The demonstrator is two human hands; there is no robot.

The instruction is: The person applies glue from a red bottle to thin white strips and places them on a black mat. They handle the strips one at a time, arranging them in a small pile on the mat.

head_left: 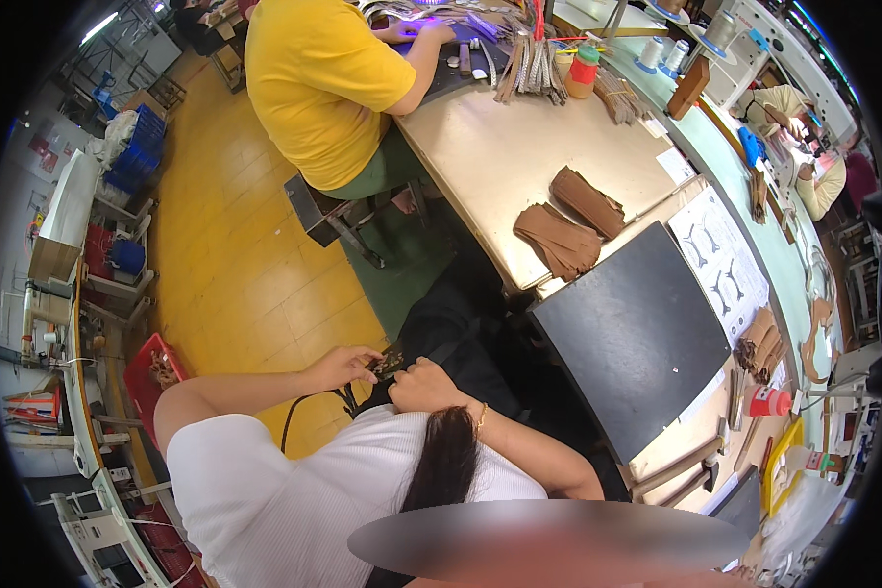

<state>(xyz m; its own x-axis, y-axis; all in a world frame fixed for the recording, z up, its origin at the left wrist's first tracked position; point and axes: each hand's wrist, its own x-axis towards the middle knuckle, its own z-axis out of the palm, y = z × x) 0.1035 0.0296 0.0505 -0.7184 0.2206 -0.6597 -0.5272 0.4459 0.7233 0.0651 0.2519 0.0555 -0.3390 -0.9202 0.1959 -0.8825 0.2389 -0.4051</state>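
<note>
Left hand [339, 368] angled inward, fingers curved; right hand [425, 386] curled under, both grips unclear

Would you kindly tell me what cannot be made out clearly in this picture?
All in the head view:
Small patterned item beside the left hand: too small to identify.
Right hand: its back hides the palm and anything gripped there.
Yellow-shirted co-worker: head cut off by the upper edge.
Red crate: contents too small to identify.
</note>
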